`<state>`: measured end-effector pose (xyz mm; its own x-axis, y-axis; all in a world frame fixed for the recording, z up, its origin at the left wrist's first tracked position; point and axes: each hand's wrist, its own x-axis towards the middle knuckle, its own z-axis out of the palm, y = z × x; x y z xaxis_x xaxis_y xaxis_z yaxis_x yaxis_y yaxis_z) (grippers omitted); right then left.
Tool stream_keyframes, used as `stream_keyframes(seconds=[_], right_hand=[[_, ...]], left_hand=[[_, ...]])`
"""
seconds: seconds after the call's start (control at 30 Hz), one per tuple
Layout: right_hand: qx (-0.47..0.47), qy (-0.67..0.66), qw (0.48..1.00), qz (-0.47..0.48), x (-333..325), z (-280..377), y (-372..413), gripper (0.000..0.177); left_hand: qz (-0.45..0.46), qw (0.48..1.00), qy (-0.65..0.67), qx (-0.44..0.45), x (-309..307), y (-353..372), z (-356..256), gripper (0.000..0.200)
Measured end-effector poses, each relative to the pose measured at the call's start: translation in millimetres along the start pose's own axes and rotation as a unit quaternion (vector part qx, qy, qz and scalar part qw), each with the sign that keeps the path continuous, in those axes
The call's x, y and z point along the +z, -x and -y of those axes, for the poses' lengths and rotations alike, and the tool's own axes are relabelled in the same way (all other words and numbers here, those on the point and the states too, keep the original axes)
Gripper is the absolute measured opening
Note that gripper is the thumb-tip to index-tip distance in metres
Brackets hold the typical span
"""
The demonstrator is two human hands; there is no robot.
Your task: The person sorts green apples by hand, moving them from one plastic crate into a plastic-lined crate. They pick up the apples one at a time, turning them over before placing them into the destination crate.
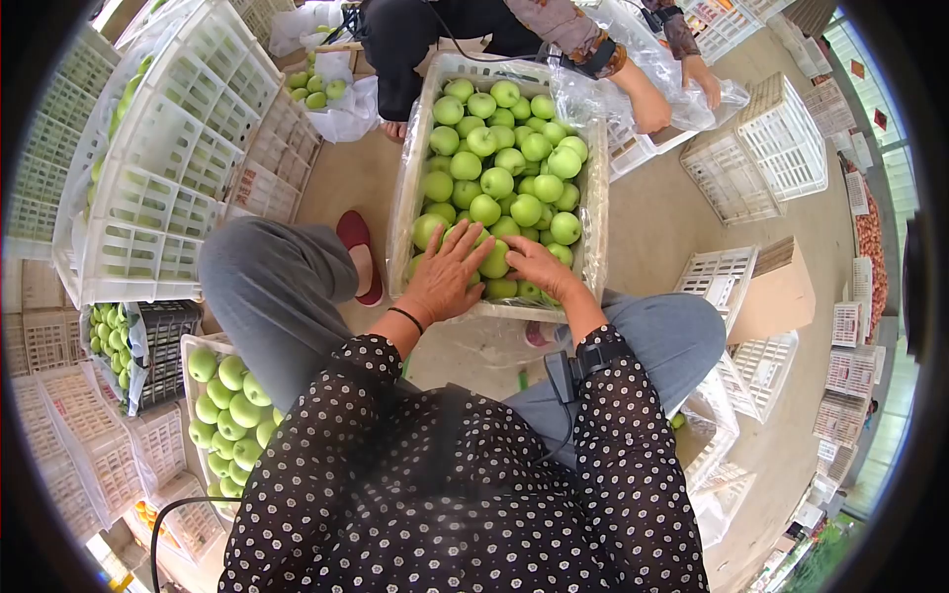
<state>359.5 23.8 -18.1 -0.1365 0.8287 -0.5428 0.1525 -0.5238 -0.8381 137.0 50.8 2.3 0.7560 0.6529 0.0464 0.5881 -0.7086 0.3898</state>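
The left hand [450,272] is laid flat, fingers spread, on the green apples [509,158] at the near end of the lined crate [405,188], with nothing gripped. The right hand [539,265] is cupped over apples just beside it; whether one is grasped cannot be told.

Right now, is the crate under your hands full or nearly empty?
Full: green apples fill the crate to its rim, end to end; left hand and right hand rest on the nearest ones.
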Motion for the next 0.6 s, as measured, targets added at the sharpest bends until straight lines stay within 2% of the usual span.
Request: stream_keyframes(seconds=[0.1,0.2,0.27,0.3,0.33,0.37,0.4,0.43,0.47,0.5,0.53,0.57,0.6], right_hand=[[-0.008,0.012,1.0,0.004,2,0,1,0.051],[-0.008,0.034,0.999,-0.011,3,-5,1,0.053],[-0.005,0.113,0.993,-0.026,-4,-10,-2,0.053],[-0.049,0.092,0.994,-0.033,-8,-23,-7,0.052],[-0.002,0.011,1.0,-0.025,-3,-7,4,0.051],[0.01,0.008,0.999,-0.029,-5,-10,1,0.051],[0.01,0.022,1.0,0.009,-4,1,3,0.053],[-0.099,0.131,0.985,0.052,-12,-7,-6,0.053],[-0.09,0.095,0.991,-0.01,-17,-21,-9,0.053],[-0.074,0.097,0.992,-0.007,-16,-17,-7,0.052],[-0.004,0.095,0.995,-0.018,-17,-13,-3,0.051],[0.014,0.136,0.99,-0.04,-14,-5,1,0.048],[0.015,0.151,0.988,-0.033,-17,-3,-1,0.048]], left_hand=[[0.003,1.0,-0.026,-0.012,5,1,1,0.076],[0.011,1.0,0.005,-0.013,3,2,1,0.079],[-0.024,0.997,0.049,-0.056,-13,1,-13,0.08],[-0.046,0.994,0.07,-0.074,-27,1,-24,0.08],[-0.089,0.987,0.113,-0.077,-48,4,-38,0.077],[-0.139,0.974,0.174,-0.051,-70,14,-51,0.071],[-0.161,0.964,0.213,-0.017,-95,26,-62,0.066],[-0.182,0.95,0.255,0.015,-118,44,-69,0.063],[-0.213,0.944,0.248,0.032,-141,64,-74,0.06],[-0.22,0.946,0.237,0.013,-150,88,-67,0.06],[-0.253,0.936,0.244,0.013,-161,113,-61,0.057],[-0.284,0.925,0.254,0.018,-172,138,-56,0.053],[-0.314,0.925,0.209,-0.042,-181,167,-47,0.05]])
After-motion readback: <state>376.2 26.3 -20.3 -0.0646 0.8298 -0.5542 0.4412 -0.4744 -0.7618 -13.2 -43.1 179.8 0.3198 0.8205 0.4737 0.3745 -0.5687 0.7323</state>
